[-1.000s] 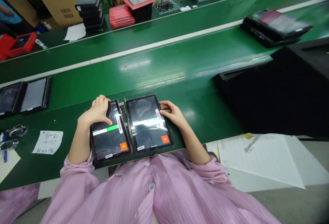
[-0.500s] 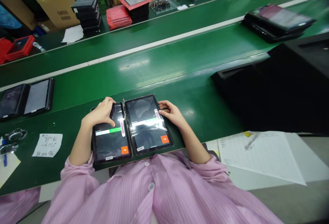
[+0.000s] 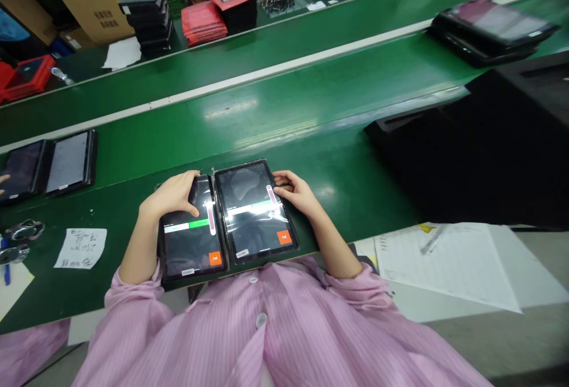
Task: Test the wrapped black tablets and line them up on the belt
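A co-worker's hand (image 3: 3, 180) has appeared at left. Your left hand (image 3: 174, 197) spreads over the left black rectangular glass tablet (image 3: 191, 252), now closer to the right black rectangular glass tablet (image 3: 255, 230); both lie screen-up on the green table (image 3: 342, 179), long axes near-to-far, far ends leaning left. Your right hand (image 3: 297, 195) curls at the right edge; pinching, can't tell.

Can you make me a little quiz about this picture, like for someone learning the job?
1. What colour is the Fail square on the right tablet?
A) blue
B) orange
C) green

2. True or false: the note lies to the left of both tablets.

3. Fill in: the ____ hand lies partly over the left tablet.

Key: 1 B; 2 true; 3 left
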The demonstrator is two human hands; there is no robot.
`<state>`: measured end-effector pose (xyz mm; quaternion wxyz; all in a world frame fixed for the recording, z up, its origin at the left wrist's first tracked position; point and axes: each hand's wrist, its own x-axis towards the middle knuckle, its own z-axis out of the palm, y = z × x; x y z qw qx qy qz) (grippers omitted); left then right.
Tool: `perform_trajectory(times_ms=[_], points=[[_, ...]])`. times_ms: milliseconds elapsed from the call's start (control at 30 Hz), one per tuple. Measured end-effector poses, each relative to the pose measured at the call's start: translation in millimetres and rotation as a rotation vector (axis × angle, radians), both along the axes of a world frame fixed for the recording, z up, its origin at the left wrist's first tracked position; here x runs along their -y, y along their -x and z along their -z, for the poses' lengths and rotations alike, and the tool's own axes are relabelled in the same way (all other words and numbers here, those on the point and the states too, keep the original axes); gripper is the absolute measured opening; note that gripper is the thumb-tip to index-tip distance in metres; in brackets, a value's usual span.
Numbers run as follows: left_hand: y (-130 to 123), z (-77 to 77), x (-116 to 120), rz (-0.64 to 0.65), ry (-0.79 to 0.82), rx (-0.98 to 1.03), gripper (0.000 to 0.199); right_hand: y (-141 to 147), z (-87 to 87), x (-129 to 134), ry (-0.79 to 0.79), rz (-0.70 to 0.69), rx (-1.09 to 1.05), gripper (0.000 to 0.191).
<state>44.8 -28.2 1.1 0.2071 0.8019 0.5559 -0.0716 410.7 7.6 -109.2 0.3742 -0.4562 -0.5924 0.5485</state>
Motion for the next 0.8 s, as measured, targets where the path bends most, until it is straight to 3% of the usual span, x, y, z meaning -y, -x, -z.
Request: perform_trajectory(times_ms=[233,633,800], points=[[-2,4.8,-3,0.015,0.019,-0.072,0.104,0,0.6,0,0.000,0.001,-0.007,0.044],[16,3.4,-1,-0.141,0.079,-0.064,0.096,0,3.7,0,-0.018,-0.001,-0.003,0.046],[10,6.7,4,-0.156,0.085,-0.068,0.099,1,4.6,-2,-0.022,-0.008,0.005,0.047]])
